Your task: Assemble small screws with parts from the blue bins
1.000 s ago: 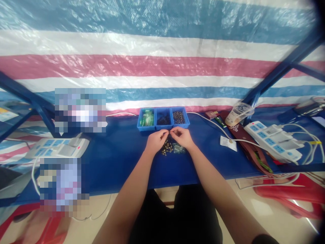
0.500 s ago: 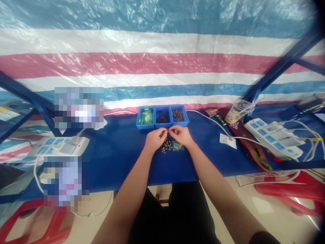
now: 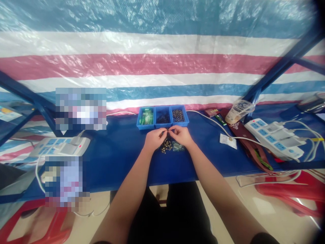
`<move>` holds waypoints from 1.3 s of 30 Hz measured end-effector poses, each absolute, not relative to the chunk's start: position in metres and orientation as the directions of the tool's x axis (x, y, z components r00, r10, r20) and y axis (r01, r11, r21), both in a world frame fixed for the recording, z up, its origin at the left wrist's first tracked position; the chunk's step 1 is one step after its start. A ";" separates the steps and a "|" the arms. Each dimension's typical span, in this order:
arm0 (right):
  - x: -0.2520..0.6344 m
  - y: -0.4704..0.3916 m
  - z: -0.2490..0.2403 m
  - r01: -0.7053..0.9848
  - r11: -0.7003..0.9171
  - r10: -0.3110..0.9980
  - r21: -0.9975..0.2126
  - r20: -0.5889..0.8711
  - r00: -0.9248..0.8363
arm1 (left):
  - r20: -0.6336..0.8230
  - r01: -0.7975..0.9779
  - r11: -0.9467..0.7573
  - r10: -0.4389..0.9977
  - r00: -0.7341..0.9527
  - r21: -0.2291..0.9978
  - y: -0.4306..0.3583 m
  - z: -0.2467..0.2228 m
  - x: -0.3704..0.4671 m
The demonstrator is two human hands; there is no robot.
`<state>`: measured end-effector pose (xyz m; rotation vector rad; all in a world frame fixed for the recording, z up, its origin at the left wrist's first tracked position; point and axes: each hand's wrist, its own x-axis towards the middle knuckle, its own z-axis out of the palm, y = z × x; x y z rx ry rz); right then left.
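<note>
At the blue bench [image 3: 114,162], the left hand [image 3: 154,139] and right hand [image 3: 183,136] pinch 1 tiny dark bit [image 3: 168,130], fingers closed, near gold bits [image 3: 166,145]; such fiddly work seems to need care.

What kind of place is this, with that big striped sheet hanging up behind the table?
Probably a makeshift small-parts assembly workstation: three blue bins of small parts stand on a blue table, loose brass-coloured pieces lie by the hands, and a power strip sits to the right.
</note>
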<state>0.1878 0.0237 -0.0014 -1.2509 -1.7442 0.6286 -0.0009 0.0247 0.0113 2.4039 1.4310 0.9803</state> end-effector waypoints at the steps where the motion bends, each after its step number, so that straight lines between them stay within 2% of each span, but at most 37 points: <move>1: 0.188 0.024 -0.002 0.486 0.364 0.928 -0.795 0.355 -0.113 | 0.450 0.717 -0.527 0.832 0.324 0.456 0.025 0.011 -0.001; 19: 0.186 0.022 0.002 0.479 0.380 0.924 -0.791 0.354 -0.149 | 0.496 0.704 -0.558 0.804 0.328 0.439 0.027 0.005 -0.009; 28: 0.187 0.020 0.004 0.484 0.356 0.933 -0.799 0.334 -0.136 | 0.443 0.699 -0.547 0.824 0.352 0.461 0.022 0.012 -0.009; 39: 0.183 0.017 0.011 0.349 0.287 0.957 -0.892 0.285 -0.059 | 0.421 0.688 -0.501 0.856 0.301 0.526 0.020 0.014 -0.009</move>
